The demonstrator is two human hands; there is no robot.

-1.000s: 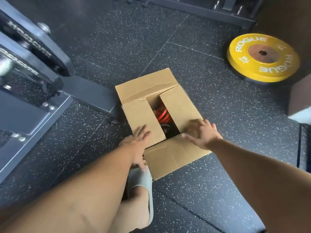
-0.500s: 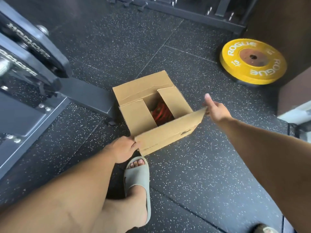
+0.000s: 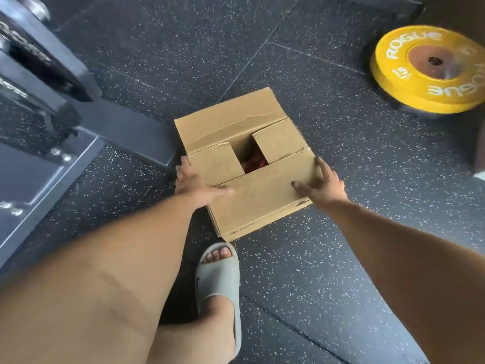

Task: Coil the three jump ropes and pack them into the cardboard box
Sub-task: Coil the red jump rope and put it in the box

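A brown cardboard box (image 3: 231, 122) sits on the speckled black floor in the middle of the head view. Its far flap, both side flaps and the near flap are folded down, leaving a small gap. Through that gap a bit of red jump rope (image 3: 254, 161) shows; the other ropes are hidden. My left hand (image 3: 195, 185) grips the box's left edge, thumb lying on the near flap. My right hand (image 3: 321, 186) holds the near flap's right end, thumb on top and fingers around the edge.
A yellow weight plate (image 3: 430, 72) lies on the floor at the back right. A dark metal gym machine frame (image 3: 52, 132) fills the left side, its base reaching the box. A foot in a grey slide sandal (image 3: 219, 274) stands just in front of the box.
The near flap, standing upright half a second ago, now lies folded down over the side flaps. Both hands moved inward onto the box top, and the view shifted closer.
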